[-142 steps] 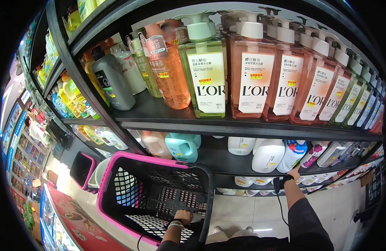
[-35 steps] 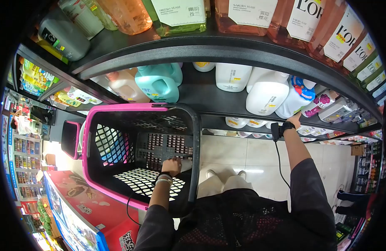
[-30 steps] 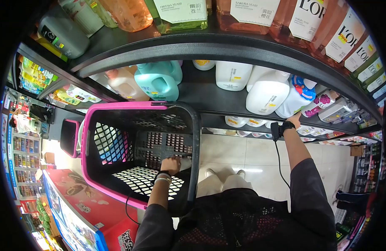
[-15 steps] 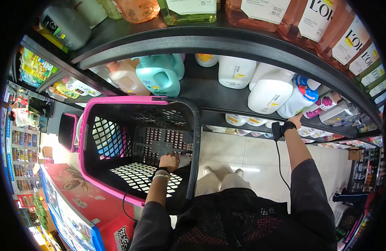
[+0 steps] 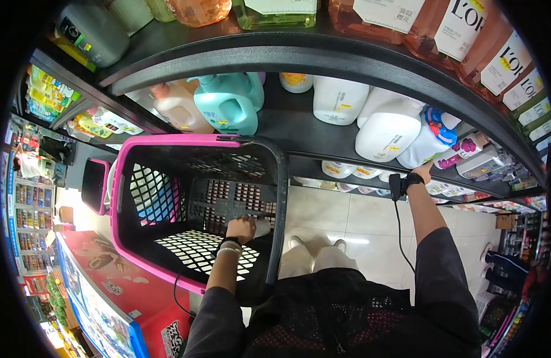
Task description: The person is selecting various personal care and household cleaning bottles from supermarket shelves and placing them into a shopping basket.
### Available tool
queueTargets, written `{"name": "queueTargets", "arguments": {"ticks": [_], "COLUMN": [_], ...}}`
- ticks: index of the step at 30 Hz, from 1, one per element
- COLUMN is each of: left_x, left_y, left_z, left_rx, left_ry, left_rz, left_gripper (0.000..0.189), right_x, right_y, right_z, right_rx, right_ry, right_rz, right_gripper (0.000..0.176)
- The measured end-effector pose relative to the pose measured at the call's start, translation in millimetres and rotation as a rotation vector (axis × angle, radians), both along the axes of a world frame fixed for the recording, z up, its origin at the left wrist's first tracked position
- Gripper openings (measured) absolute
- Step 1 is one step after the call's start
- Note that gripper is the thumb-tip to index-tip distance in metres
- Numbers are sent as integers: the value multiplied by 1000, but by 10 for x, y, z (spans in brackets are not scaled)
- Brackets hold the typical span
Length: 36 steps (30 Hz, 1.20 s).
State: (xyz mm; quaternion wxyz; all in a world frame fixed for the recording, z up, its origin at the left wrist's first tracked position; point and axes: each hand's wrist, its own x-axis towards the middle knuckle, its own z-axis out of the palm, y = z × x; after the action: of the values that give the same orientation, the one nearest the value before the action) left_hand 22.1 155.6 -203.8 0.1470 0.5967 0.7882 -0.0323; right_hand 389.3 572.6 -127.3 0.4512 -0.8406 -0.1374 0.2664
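My left hand (image 5: 241,228) is down inside the pink and black shopping basket (image 5: 127,179), closed around a small white object (image 5: 262,228) close to the basket's near wall. My right hand (image 5: 423,172) reaches out to the edge of the middle shelf (image 5: 323,162), just under a white jug with a blue and red label (image 5: 427,142). Its fingers are hidden behind the wrist, which wears a black strap with a cable (image 5: 398,186). My dark sleeves and light trousers fill the bottom of the view.
White jugs (image 5: 386,128) and teal jugs (image 5: 230,107) stand on the middle shelf, pump bottles (image 5: 466,30) on the one above. A second pink basket (image 5: 96,185) sits at left, a red display (image 5: 117,280) below it. Tiled floor (image 5: 359,221) lies under the shelves.
The view has tipped down from the top shelf toward the basket and floor. My left hand stays in the basket on the white object; my right hand stays at the shelf edge.
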Motion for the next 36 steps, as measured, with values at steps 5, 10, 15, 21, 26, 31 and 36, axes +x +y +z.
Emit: {"name": "queueTargets", "arguments": {"ticks": [5,10,15,21,26,31,36], "left_x": [-12,-12,-8,-2,-6,-25,-30], "left_y": [-5,-4,13,31,30,28,25], "left_z": [-21,-12,-1,43,47,33,20], "left_rx": [3,35,-6,-11,-19,-5,57], "left_ry": [-12,-4,0,-4,-16,-40,-52], "left_rz": [-3,-10,6,17,25,40,42], "left_gripper": [18,18,17,17,16,16,10], "right_x": [-2,22,3,79,140,321,29], "right_y": [-2,6,-4,20,74,223,11], "right_z": [3,-7,3,-113,-199,-491,-41], "right_rx": [21,0,13,-10,-26,-63,-17], "right_ry": [-25,6,-11,-50,-97,-293,-5], "right_rz": [17,32,22,96,142,248,69], "right_gripper": [85,84,84,82,66,62,82]}}
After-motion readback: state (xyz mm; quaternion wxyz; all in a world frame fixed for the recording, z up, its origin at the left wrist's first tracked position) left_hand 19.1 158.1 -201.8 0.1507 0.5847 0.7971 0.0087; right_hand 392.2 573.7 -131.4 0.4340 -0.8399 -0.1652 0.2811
